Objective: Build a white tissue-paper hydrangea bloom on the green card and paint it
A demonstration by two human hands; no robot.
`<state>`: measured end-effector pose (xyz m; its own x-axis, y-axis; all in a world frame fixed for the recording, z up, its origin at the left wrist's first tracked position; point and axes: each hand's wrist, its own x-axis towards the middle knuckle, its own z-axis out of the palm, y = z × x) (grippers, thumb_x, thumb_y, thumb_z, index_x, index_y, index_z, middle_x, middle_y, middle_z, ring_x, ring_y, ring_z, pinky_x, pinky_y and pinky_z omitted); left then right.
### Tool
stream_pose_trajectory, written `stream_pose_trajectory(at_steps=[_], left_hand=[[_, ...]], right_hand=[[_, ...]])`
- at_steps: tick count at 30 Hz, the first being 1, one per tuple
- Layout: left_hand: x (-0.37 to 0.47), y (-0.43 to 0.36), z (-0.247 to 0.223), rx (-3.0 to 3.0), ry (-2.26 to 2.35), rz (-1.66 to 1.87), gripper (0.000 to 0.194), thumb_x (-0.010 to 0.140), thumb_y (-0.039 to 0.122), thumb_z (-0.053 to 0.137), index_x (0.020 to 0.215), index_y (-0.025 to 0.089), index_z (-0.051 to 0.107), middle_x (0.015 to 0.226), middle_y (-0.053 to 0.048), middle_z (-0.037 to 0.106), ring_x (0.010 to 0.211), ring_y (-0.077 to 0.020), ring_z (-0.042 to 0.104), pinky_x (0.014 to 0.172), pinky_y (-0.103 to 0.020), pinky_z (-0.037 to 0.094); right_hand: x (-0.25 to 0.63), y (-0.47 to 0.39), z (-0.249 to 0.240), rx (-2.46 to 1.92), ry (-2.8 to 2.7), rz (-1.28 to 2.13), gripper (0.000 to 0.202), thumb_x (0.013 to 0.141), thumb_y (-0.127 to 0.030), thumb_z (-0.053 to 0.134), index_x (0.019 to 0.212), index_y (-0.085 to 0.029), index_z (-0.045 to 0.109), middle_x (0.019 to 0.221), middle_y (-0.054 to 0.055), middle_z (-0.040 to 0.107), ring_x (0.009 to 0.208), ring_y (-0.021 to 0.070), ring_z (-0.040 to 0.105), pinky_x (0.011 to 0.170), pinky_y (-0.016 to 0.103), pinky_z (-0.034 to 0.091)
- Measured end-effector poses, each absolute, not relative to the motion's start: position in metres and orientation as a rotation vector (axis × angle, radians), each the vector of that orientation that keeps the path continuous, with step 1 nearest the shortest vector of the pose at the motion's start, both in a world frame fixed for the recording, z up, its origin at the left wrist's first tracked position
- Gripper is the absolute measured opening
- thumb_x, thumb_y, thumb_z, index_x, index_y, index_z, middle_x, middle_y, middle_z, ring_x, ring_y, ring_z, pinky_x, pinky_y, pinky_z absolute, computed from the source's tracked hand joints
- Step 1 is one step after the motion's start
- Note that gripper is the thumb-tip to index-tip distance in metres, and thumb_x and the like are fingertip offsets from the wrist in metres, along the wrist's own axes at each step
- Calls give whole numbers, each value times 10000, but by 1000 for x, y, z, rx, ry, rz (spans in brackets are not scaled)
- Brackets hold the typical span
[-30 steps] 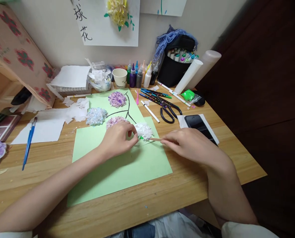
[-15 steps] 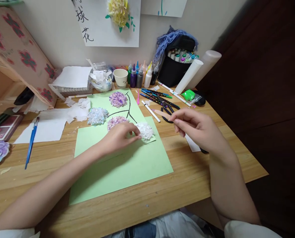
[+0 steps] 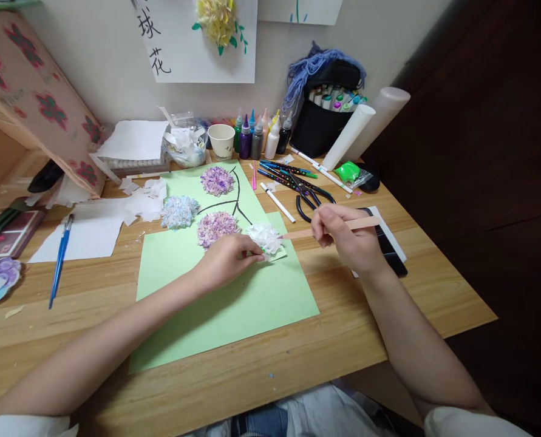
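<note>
A fluffy white paper flower (image 3: 263, 235) lies on a small green card over the green paper (image 3: 224, 328). My left hand (image 3: 228, 258) is closed, thumb and fingers pinched at the flower's near edge; a pale bit shows at the fingertips. Closed around a flat wooden craft stick (image 3: 361, 223), my right hand (image 3: 343, 233) points its narrow pinkish tip left, at the white flower's right side. Close by on the sheet are a pink-purple flower (image 3: 218, 227), a pale blue flower (image 3: 180, 211) and a purple flower (image 3: 217, 181), with black stems drawn between them.
Scissors (image 3: 304, 203) and several pens lie behind my right hand; a black phone-like object (image 3: 391, 249) is beside it. Paint bottles (image 3: 257, 145), a paper cup (image 3: 221, 145) and a black marker case (image 3: 322, 121) stand by the wall. A blue brush (image 3: 61, 261) lies left.
My right hand has turned and lowered, bringing the stick's tip left to the white flower. My left hand has shifted slightly right and nearer to me at the flower's edge.
</note>
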<state>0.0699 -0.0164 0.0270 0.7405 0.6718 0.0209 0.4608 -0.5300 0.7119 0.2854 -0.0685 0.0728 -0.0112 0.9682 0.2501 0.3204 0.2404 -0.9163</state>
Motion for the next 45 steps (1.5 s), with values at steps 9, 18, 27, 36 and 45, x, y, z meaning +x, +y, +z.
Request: stream_pose_trajectory(at_steps=[9, 18, 27, 36, 45], left_hand=[[76, -19, 23, 2463, 956, 443, 116, 829, 174, 562, 801, 178, 675, 732, -38, 662, 699, -174, 555, 593, -264, 376], [74, -13, 17, 2459, 871, 550, 120, 857, 239, 552, 814, 165, 637, 735, -36, 626, 737, -172, 534, 647, -276, 395], [73, -12, 14, 2428, 885, 562, 80, 839, 182, 553, 819, 173, 631, 699, -16, 620, 696, -155, 541, 630, -264, 400], [73, -27, 15, 2614, 782, 723, 228, 887, 250, 447, 716, 172, 576, 661, -33, 601, 633, -147, 509, 585, -263, 370], [74, -34, 9, 2729, 566, 372, 319, 851, 205, 412, 556, 173, 531, 549, -13, 574, 467, -111, 475, 467, -270, 256]], right_hand=[[265, -71, 58, -1142, -2211, 535, 371, 937, -293, 350, 598, -178, 446, 554, -19, 450, 526, 85, 406, 539, 224, 312], [263, -67, 47, -1207, -2264, 405, 364, 934, -291, 341, 597, -184, 433, 532, -30, 402, 496, 83, 362, 513, 220, 274], [265, -67, 49, -1231, -2211, 463, 372, 929, -294, 355, 585, -181, 438, 529, -35, 441, 492, 72, 416, 519, 205, 292], [265, -65, 44, -1271, -2180, 503, 356, 924, -298, 362, 599, -182, 444, 544, -34, 454, 500, 73, 420, 527, 209, 306], [262, -61, 41, -1377, -1942, 676, 416, 927, -332, 377, 538, -184, 404, 496, -33, 421, 494, 86, 460, 511, 227, 308]])
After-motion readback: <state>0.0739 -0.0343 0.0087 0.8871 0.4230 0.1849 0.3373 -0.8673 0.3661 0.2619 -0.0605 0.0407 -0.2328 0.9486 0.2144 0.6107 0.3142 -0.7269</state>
